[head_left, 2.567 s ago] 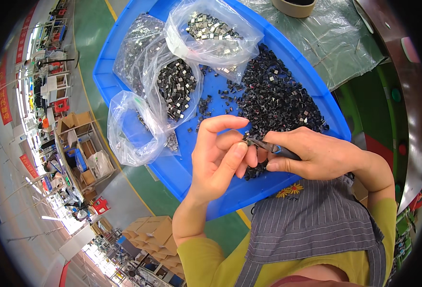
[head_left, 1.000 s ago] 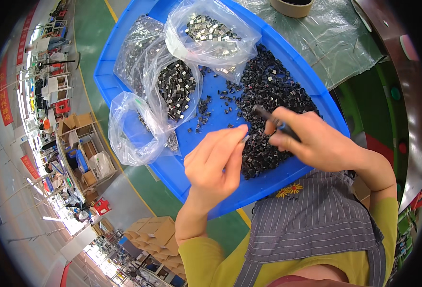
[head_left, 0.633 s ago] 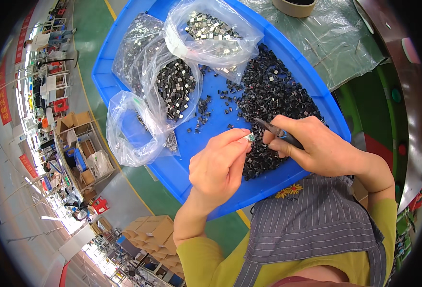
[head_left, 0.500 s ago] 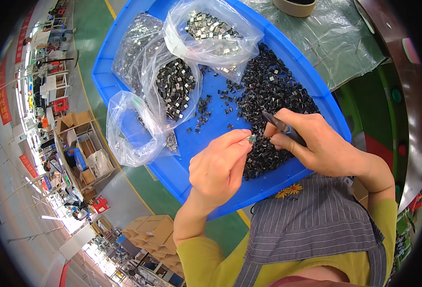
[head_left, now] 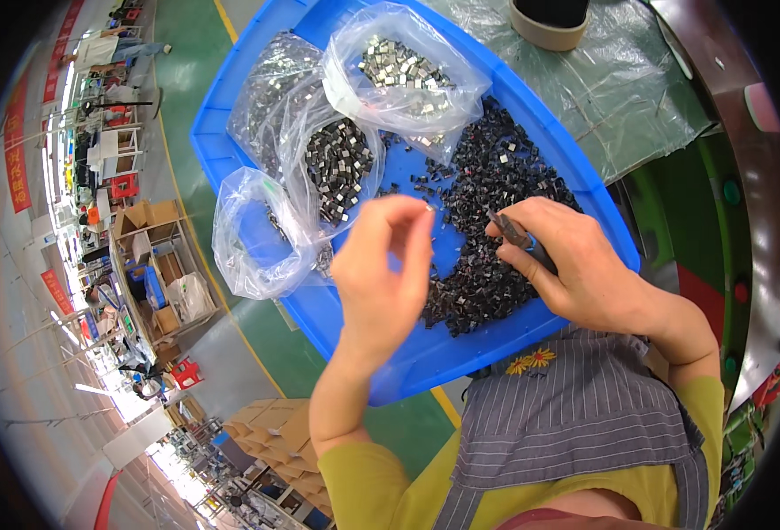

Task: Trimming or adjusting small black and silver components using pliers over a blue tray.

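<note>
Nearest to us, at the lower right, lies our striped apron (head_left: 566, 397). Just above it, right of centre, our right hand (head_left: 575, 256) is closed around dark pliers (head_left: 533, 246), their nose pointing up and left over the heap of small black parts (head_left: 487, 283). Our left hand (head_left: 376, 274), at centre, pinches a tiny pale piece (head_left: 430, 208) between thumb and forefinger; its exact shape is too small to tell. To work well, we should pinch lightly by the edges, hold the pliers' nose clear of our fingertips, and stay over the blue tray (head_left: 438, 358), so anything dropped is caught. Beyond, toward the upper middle, a clear bag (head_left: 450, 102) holds pale, squarish parts; loose black ones should not stray in. Farther, stacked cartons (head_left: 275, 433) stand at the lower left.
</note>
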`<state>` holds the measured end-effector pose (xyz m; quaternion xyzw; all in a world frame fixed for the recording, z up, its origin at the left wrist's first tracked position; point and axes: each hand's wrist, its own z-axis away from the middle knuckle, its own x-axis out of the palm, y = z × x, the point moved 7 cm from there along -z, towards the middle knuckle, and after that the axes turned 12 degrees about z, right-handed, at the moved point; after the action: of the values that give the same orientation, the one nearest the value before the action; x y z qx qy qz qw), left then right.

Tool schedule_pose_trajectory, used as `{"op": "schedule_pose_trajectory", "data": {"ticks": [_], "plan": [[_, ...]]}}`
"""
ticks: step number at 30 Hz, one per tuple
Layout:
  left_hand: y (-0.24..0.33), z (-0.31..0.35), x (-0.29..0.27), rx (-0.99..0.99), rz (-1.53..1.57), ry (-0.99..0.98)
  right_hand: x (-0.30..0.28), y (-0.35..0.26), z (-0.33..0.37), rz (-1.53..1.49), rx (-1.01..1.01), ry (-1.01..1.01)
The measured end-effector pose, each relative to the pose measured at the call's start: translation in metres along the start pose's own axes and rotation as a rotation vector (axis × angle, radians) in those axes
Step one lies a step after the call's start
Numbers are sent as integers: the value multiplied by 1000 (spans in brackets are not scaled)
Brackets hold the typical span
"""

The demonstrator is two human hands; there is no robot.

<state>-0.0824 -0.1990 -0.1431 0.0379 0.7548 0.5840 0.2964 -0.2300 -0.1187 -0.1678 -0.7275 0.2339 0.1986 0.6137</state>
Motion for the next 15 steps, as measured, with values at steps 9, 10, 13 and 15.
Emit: {"op": "schedule_pose_trajectory", "data": {"ticks": [9, 10, 13, 15], "plan": [[-1, -73, -29, 66, -188, 198, -1, -1, 2, -5, -26, -3], [-6, -68, -35, 66, -196, 194, 1, -1, 2, 8, -27, -21], [-25, -47, -55, -40, -427, 222, -1, -3, 3, 29, -63, 1], [-47, -33, -54, -3, -596, 135, -1, -6, 4, 38, -76, -11]]}}
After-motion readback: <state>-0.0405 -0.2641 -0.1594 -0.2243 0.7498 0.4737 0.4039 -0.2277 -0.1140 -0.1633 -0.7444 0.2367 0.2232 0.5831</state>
